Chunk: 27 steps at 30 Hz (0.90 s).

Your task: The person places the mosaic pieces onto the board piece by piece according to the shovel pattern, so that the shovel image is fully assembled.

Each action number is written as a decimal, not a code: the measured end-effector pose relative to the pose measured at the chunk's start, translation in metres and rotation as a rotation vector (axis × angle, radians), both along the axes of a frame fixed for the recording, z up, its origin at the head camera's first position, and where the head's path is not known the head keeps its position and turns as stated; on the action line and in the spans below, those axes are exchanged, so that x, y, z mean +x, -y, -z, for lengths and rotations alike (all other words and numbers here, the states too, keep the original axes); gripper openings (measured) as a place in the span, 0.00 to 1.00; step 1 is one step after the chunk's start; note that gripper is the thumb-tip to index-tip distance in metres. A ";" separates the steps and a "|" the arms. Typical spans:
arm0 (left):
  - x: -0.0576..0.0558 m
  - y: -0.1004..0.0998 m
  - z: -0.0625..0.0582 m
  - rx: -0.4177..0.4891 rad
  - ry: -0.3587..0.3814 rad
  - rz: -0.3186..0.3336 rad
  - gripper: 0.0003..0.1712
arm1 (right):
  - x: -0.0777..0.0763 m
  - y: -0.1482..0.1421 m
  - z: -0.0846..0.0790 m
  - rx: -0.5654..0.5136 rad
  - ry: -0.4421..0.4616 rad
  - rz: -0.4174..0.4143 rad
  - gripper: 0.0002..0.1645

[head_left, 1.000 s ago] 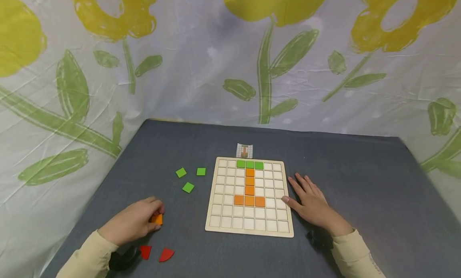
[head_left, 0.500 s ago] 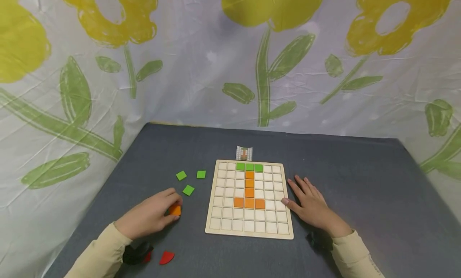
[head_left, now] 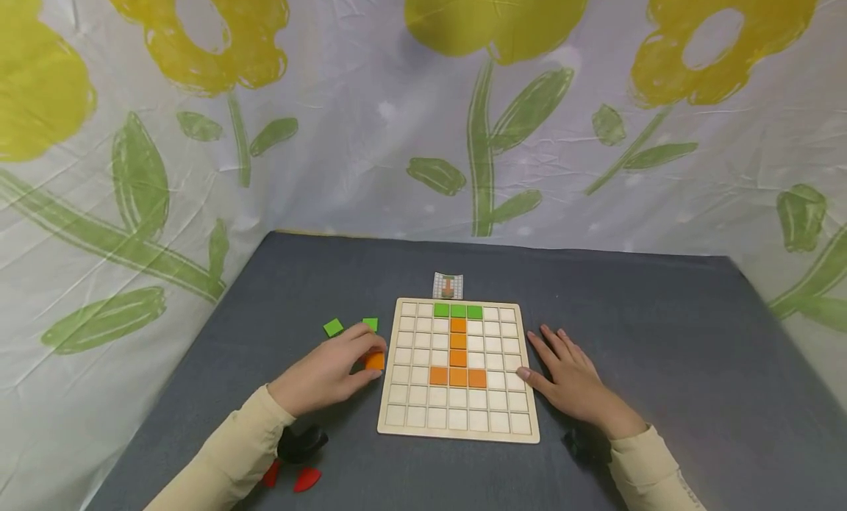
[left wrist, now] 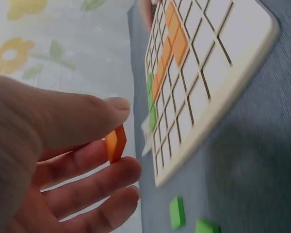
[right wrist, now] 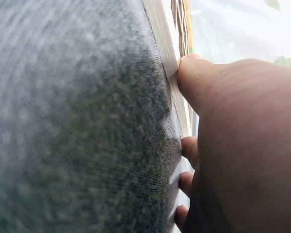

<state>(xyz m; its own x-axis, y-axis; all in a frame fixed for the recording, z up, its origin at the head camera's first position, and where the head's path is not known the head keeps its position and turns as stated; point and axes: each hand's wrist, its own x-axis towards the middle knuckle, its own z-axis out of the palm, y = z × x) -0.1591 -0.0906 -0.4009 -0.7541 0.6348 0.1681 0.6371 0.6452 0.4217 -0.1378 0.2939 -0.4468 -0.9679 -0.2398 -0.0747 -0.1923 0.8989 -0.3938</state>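
Observation:
Between thumb and fingers, my left hand pinches an orange square tile just off the left edge of the wooden grid board. The left wrist view shows that orange tile held in the air, apart from the board. On the board, three green tiles lie in the top row, and several orange tiles form a column ending in a short crosswise row. My right hand lies with fingers spread at the board's right edge, its thumb touching the rim.
A small printed pattern card lies behind the board. Loose green tiles are left of it, partly behind my left hand. Two red pieces lie near the front left. A flower-patterned cloth hangs behind the dark table.
My left hand has carried the orange tile right and away from me, from near the red pieces to beside the board. My right hand stays at the board's edge.

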 end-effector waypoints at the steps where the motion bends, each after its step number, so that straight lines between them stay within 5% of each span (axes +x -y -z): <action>1: -0.001 -0.005 0.000 0.003 0.005 0.011 0.18 | 0.000 0.000 0.000 0.001 -0.004 0.001 0.43; 8: -0.006 -0.040 0.007 0.005 0.085 0.106 0.18 | -0.001 -0.003 0.004 -0.020 0.000 0.002 0.45; 27: 0.001 -0.099 0.030 -0.042 0.056 0.341 0.11 | -0.002 -0.005 0.007 -0.014 0.012 0.003 0.45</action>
<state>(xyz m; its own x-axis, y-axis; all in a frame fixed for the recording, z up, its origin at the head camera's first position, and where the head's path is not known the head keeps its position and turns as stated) -0.1581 0.0087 -0.4314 -0.5049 0.8573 0.1006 0.7956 0.4169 0.4396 -0.1398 0.2985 -0.4541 -0.9677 -0.2383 -0.0826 -0.1852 0.8937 -0.4087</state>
